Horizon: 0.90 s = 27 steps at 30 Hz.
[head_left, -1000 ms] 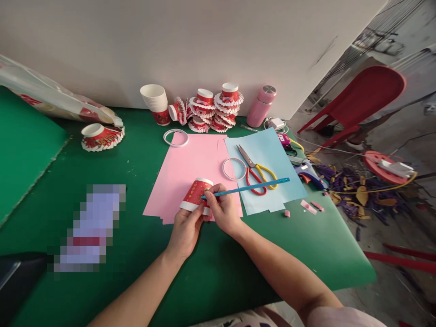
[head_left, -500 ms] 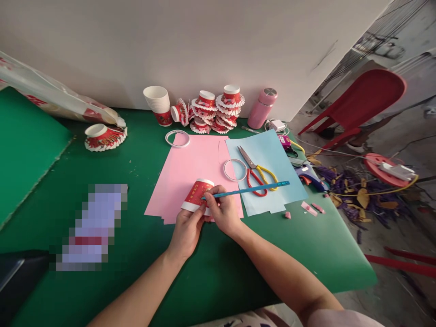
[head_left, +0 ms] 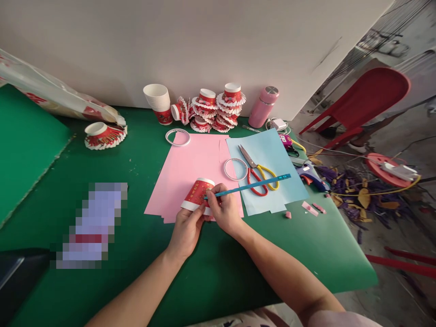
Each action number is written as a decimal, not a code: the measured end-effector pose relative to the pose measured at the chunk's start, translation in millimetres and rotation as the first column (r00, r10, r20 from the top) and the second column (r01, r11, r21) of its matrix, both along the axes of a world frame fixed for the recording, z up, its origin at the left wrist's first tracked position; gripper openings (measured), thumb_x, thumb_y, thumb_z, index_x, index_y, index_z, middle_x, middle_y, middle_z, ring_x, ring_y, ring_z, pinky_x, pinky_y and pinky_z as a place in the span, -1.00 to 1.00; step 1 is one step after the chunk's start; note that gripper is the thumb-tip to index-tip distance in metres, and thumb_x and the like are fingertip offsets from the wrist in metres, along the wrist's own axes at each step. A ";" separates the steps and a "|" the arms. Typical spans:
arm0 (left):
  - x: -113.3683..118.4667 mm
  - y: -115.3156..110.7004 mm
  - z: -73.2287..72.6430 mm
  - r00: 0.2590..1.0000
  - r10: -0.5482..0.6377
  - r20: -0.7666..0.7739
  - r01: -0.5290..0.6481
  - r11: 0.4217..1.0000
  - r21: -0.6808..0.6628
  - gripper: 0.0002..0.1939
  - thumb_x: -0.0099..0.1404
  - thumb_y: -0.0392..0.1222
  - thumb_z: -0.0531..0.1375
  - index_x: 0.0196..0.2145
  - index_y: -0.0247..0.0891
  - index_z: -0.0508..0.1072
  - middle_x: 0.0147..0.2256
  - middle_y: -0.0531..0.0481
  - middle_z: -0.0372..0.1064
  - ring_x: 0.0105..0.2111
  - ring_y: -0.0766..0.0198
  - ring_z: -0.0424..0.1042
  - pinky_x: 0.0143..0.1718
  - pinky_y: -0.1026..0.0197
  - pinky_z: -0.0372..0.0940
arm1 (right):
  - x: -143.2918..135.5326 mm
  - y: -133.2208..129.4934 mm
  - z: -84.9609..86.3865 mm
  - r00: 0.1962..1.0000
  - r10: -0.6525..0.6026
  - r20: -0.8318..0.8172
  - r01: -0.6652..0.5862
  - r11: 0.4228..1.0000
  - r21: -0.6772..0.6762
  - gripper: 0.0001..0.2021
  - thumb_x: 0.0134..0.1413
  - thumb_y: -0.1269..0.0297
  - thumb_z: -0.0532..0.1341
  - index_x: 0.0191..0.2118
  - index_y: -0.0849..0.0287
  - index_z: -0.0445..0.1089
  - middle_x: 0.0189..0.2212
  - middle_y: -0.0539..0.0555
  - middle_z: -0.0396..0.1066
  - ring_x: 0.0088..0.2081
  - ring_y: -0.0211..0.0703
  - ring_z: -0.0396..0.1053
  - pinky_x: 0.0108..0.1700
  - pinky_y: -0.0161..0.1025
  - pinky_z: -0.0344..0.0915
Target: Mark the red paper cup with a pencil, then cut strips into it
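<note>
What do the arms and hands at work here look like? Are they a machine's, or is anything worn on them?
They are a person's: the left hand and right hand are without gloves, and both forearms are bare, with no watch or bracelet visible. A pale, pinkish sleeve shows near the right elbow; no left sleeve is in view.

Blocked along the back by nested paper cups (head_left: pixel 158 103), pleated-cup stacks (head_left: pixel 205 109) and a pink vacuum flask (head_left: pixel 263 108); overhung at the scissors (head_left: pixel 252 162) by a pencil-like blue stick (head_left: pixel 254 185); passable at left, across green tabletop (head_left: pixel 143 163) between pink paper (head_left: pixel 199 156) and a lone pleated cup (head_left: pixel 106 137).
</note>
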State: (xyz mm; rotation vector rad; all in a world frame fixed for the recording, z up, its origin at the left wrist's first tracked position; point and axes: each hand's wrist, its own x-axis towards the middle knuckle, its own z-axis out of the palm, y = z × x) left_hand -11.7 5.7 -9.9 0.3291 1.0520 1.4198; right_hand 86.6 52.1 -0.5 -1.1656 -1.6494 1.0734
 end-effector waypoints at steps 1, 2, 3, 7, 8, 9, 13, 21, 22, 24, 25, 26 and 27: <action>-0.2 -0.1 -0.2 1.000 -0.001 -0.001 0.001 1.000 0.003 -0.70 -0.01 -0.15 0.37 -0.30 -0.33 0.53 -0.34 -0.09 0.49 -0.29 0.13 0.47 -0.31 0.16 0.37 | 0.0 0.0 0.2 1.000 0.000 -0.004 0.000 1.000 0.004 -0.82 0.15 0.20 0.06 -0.45 0.09 0.12 -0.67 -0.10 0.20 -0.66 -0.29 0.13 -0.61 -0.34 0.04; -0.3 -0.1 -0.4 1.000 -0.002 0.000 0.002 1.000 0.006 -0.71 0.00 -0.15 0.37 -0.30 -0.33 0.53 -0.34 -0.09 0.49 -0.29 0.13 0.47 -0.30 0.16 0.37 | 0.0 0.0 0.5 1.000 0.002 -0.009 -0.002 1.000 0.008 -0.82 0.15 0.20 0.06 -0.45 0.09 0.12 -0.67 -0.10 0.20 -0.66 -0.29 0.13 -0.61 -0.34 0.03; -0.4 -0.1 -0.5 1.000 -0.003 0.001 0.003 1.000 0.007 -0.71 0.00 -0.16 0.37 -0.29 -0.33 0.53 -0.35 -0.09 0.49 -0.29 0.13 0.47 -0.30 0.16 0.37 | 0.0 -0.1 0.8 1.000 0.003 -0.014 -0.003 1.000 0.012 -0.82 0.15 0.21 0.06 -0.45 0.09 0.11 -0.67 -0.10 0.20 -0.66 -0.29 0.12 -0.60 -0.34 0.03; 0.0 0.5 -0.6 1.000 0.004 0.007 -0.004 1.000 0.004 -0.71 -0.03 -0.16 0.38 -0.33 -0.34 0.53 -0.39 -0.07 0.48 -0.33 0.14 0.47 -0.32 0.17 0.37 | 0.3 0.0 1.3 1.000 0.006 -0.020 -0.005 1.000 0.012 -0.82 0.16 0.21 0.04 -0.45 0.08 0.10 -0.67 -0.09 0.19 -0.67 -0.30 0.11 -0.61 -0.34 0.03; 0.1 0.6 -0.7 1.000 0.006 0.007 -0.006 1.000 0.003 -0.72 -0.03 -0.16 0.39 -0.35 -0.34 0.53 -0.40 -0.07 0.47 -0.34 0.16 0.46 -0.33 0.18 0.37 | 0.6 0.1 1.1 1.000 0.001 -0.014 0.000 1.000 0.014 -0.82 0.15 0.21 0.04 -0.45 0.08 0.09 -0.67 -0.10 0.19 -0.67 -0.30 0.11 -0.61 -0.34 0.03; 0.1 0.6 -0.7 1.000 0.006 0.006 -0.006 1.000 0.003 -0.73 -0.03 -0.16 0.39 -0.36 -0.35 0.53 -0.41 -0.06 0.47 -0.35 0.17 0.46 -0.34 0.19 0.36 | 1.0 0.3 0.7 1.000 -0.006 -0.004 0.006 1.000 0.016 -0.82 0.15 0.20 0.04 -0.45 0.08 0.09 -0.68 -0.10 0.18 -0.67 -0.30 0.11 -0.61 -0.34 0.02; -0.9 0.3 -1.2 1.000 -0.004 0.004 0.004 1.000 0.008 -0.76 -0.01 -0.16 0.38 -0.38 -0.34 0.52 -0.43 -0.05 0.47 -0.41 0.24 0.43 -0.42 0.26 0.33 | 2.4 0.9 -1.0 0.999 -0.036 0.038 0.035 0.999 0.020 -0.79 0.14 0.16 0.04 -0.46 0.09 0.10 -0.69 -0.10 0.17 -0.68 -0.30 0.11 -0.62 -0.35 0.00; -1.8 0.5 -1.7 1.000 -0.008 0.021 0.008 1.000 0.021 -0.69 0.00 -0.17 0.38 -0.25 -0.30 0.56 -0.40 -0.04 0.49 -0.45 0.30 0.41 -0.47 0.31 0.31 | 0.8 0.2 -1.6 1.000 -0.005 -0.011 0.006 1.000 0.023 -0.80 0.16 0.16 0.05 -0.44 0.10 0.14 -0.69 -0.09 0.21 -0.68 -0.31 0.14 -0.63 -0.36 0.04; -1.7 0.4 -2.0 1.000 -0.009 0.022 0.008 1.000 0.026 -0.68 0.01 -0.17 0.38 -0.24 -0.29 0.56 -0.38 -0.04 0.49 -0.43 0.29 0.42 -0.45 0.30 0.32 | 0.5 0.3 -1.7 1.000 -0.002 -0.020 0.002 1.000 0.018 -0.80 0.15 0.16 0.06 -0.44 0.10 0.14 -0.69 -0.09 0.22 -0.68 -0.31 0.15 -0.64 -0.37 0.04; -1.4 0.4 -2.6 1.000 -0.010 0.020 0.009 0.999 0.033 -0.68 0.01 -0.16 0.38 -0.23 -0.29 0.56 -0.37 -0.04 0.50 -0.40 0.26 0.43 -0.40 0.27 0.34 | -0.1 0.4 -1.6 0.999 0.004 -0.032 -0.004 1.000 0.003 -0.81 0.15 0.16 0.06 -0.44 0.10 0.15 -0.69 -0.09 0.23 -0.68 -0.31 0.17 -0.65 -0.38 0.06; -1.2 0.4 -3.0 1.000 -0.010 0.020 0.009 0.999 0.035 -0.68 0.02 -0.16 0.38 -0.23 -0.29 0.57 -0.36 -0.04 0.50 -0.39 0.25 0.44 -0.38 0.26 0.35 | -0.4 0.4 -1.6 0.999 0.006 -0.034 -0.006 1.000 -0.005 -0.81 0.15 0.16 0.06 -0.44 0.10 0.16 -0.69 -0.09 0.23 -0.69 -0.31 0.17 -0.65 -0.38 0.06; -1.1 0.5 -3.3 1.000 -0.009 0.019 0.009 0.999 0.036 -0.68 0.02 -0.16 0.38 -0.23 -0.29 0.57 -0.36 -0.05 0.50 -0.38 0.23 0.45 -0.35 0.24 0.36 | -0.7 0.4 -1.5 0.999 0.007 -0.036 -0.008 1.000 -0.013 -0.81 0.14 0.15 0.06 -0.43 0.11 0.16 -0.69 -0.09 0.23 -0.70 -0.31 0.17 -0.66 -0.38 0.06; -0.9 0.6 -3.7 1.000 -0.009 0.019 0.008 0.999 0.037 -0.68 0.02 -0.16 0.38 -0.23 -0.29 0.57 -0.36 -0.05 0.50 -0.37 0.22 0.45 -0.33 0.23 0.37 | -0.9 0.3 -1.5 0.999 0.009 -0.038 -0.009 1.000 -0.020 -0.81 0.14 0.15 0.07 -0.43 0.11 0.17 -0.70 -0.10 0.23 -0.70 -0.31 0.17 -0.67 -0.38 0.05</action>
